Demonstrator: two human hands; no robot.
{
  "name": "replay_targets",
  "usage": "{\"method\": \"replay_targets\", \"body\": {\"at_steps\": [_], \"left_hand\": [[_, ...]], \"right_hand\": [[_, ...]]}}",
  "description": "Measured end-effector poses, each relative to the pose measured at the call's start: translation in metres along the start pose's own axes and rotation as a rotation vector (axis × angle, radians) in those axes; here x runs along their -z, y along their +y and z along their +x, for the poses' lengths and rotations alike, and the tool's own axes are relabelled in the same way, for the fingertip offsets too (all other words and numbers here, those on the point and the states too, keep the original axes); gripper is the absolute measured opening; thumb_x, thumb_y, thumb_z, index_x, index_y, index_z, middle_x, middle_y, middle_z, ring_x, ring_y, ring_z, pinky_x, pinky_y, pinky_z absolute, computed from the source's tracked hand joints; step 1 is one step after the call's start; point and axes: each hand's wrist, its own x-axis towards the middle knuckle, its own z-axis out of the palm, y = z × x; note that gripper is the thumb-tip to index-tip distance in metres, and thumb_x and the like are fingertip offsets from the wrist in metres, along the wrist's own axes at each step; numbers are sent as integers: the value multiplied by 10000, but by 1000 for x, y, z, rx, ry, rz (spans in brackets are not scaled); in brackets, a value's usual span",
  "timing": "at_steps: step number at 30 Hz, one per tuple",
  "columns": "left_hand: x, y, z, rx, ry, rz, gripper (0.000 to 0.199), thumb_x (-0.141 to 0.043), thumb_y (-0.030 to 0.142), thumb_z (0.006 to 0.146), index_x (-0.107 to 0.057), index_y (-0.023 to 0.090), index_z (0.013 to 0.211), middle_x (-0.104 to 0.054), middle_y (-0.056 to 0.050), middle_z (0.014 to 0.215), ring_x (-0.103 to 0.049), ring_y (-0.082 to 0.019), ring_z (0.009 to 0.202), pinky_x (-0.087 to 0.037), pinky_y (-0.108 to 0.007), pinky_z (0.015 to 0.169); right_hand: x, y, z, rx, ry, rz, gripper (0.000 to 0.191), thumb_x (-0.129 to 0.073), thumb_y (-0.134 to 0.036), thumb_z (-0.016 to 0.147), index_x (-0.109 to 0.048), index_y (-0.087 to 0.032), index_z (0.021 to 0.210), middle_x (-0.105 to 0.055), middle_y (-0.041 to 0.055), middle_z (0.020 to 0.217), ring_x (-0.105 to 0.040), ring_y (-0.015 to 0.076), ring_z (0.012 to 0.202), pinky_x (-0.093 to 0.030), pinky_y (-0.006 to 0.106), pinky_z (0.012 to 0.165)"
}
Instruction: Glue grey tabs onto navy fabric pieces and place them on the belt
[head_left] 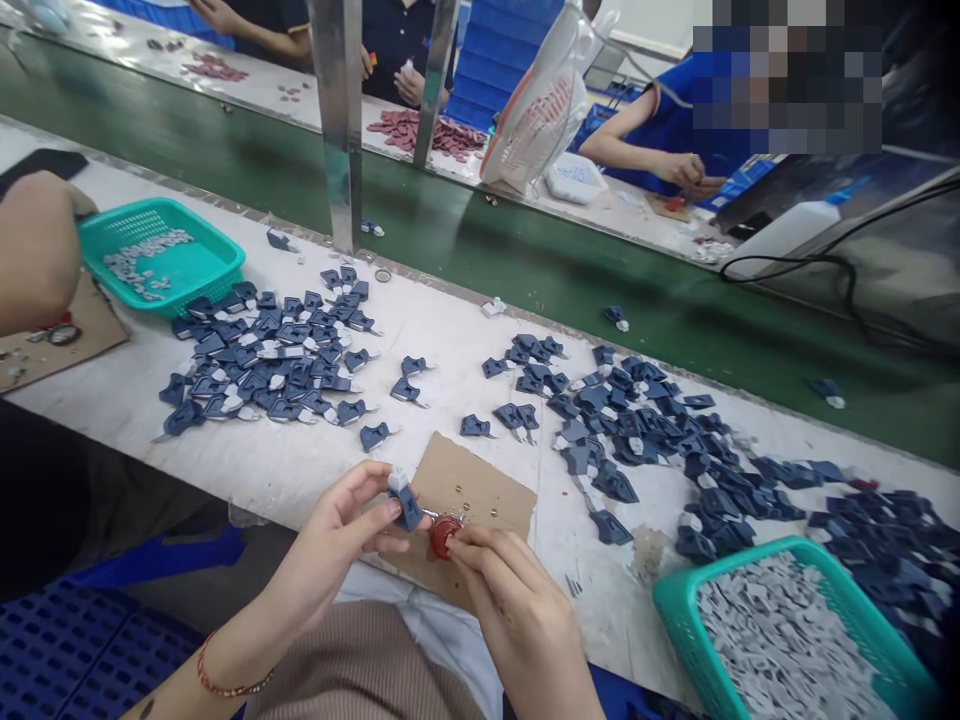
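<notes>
My left hand is closed round a dark blue plastic part with a light grey piece at its top. It holds the part tilted, just above a piece of brown cardboard. Close beside the part, a round red object with a thin metal bit shows over the cardboard. My right hand is pinched at this red object's near side. Its fingertips hide what lies between them, so I cannot tell whether they grip the red object or a small piece on it.
Blue parts lie in a left pile and a right pile. A green basket of grey pieces stands at front right, another green basket at left. Beyond a metal post and green belt, co-workers handle parts; a co-worker's arm reaches in at left.
</notes>
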Motion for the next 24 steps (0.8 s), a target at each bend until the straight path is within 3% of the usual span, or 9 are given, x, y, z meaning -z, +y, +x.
{"method": "replay_targets", "body": {"at_steps": [6, 17, 20, 24], "left_hand": [[-4, -6, 0, 4, -14, -8, 243, -773, 310, 782, -620, 251, 961, -637, -5, 1023, -690, -174, 896, -578, -225, 695], [-7, -11, 2, 11, -94, 87, 193, -721, 295, 838, -643, 201, 987, -672, -39, 1033, -625, -123, 798, -543, -212, 673], [-11, -14, 2, -6, -105, 67, 182, -738, 277, 823, -625, 197, 941, -683, -31, 1014, -652, -125, 805, -545, -211, 688], [-18, -18, 1, -19, -121, 14, 238, -787, 267, 769, -586, 187, 870, -698, -19, 948, -674, -122, 754, -550, -215, 674]], "right_hand": [[2, -1, -1, -24, -8, 15, 163, -520, -116, 947, -643, -211, 995, -703, 71, 991, -668, 186, 951, -571, 300, 814], [4, -4, 5, -81, 23, 153, 188, -513, -133, 943, -673, -220, 899, -707, 65, 924, -678, 188, 872, -561, 283, 750], [13, -1, 6, -237, 44, 279, 148, -600, -168, 901, -710, -234, 828, -724, 51, 906, -689, 185, 867, -558, 269, 762], [22, 4, 9, -523, 189, 596, 79, -750, -249, 783, -758, -264, 706, -740, 19, 834, -705, 156, 791, -557, 202, 692]]}}
